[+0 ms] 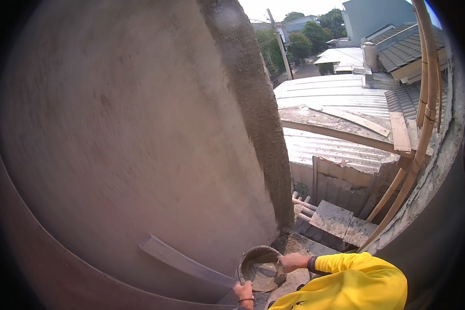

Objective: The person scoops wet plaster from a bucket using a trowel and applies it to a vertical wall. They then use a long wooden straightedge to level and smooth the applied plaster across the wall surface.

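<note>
A dark round bucket (262,268) with grey wet mortar inside sits low at the bottom centre, over a dusty ledge at the wall's foot. My right hand (293,262) grips its right rim, and my left hand (244,291) grips its lower left rim. A long pale flat strip (183,261) lies slanted against the wall just left of the bucket. Yellow sleeved clothing covers my right arm.
A plastered wall (139,119) with a rough edge fills the left. At the right are an opening with bent bamboo poles (423,119), planks (399,129), dusty boards (329,217), pipes and corrugated roofs (330,93) below, with a street beyond.
</note>
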`<state>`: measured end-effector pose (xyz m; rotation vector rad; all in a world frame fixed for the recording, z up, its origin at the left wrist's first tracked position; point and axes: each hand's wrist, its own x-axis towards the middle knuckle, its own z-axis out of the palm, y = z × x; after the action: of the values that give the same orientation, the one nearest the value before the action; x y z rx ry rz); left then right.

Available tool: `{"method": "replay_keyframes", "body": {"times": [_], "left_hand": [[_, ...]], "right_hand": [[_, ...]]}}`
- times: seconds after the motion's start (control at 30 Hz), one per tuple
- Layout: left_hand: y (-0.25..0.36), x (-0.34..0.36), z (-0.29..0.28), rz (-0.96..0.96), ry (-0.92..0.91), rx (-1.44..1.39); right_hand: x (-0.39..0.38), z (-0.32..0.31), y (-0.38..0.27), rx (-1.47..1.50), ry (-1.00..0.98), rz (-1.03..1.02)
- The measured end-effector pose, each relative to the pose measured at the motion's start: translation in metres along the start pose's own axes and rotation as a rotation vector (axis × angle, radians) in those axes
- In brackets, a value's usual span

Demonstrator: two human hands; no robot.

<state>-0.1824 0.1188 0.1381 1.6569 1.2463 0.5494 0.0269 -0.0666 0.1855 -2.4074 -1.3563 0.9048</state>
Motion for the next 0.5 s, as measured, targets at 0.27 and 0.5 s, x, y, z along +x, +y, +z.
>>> {"method": "replay_keyframes", "body": {"times": [0.27,0.5], "left_hand": [[0.022,-0.004,0.004,0.098,-0.103,-0.214],[-0.007,0.018,0.038,-0.22,-0.155,-0.428]], "right_hand": [[0.004,0.006,0.045,0.918,-0.623,0.129],[-0.052,-0.045,0.028,1.953,-0.635,0.109]]}}
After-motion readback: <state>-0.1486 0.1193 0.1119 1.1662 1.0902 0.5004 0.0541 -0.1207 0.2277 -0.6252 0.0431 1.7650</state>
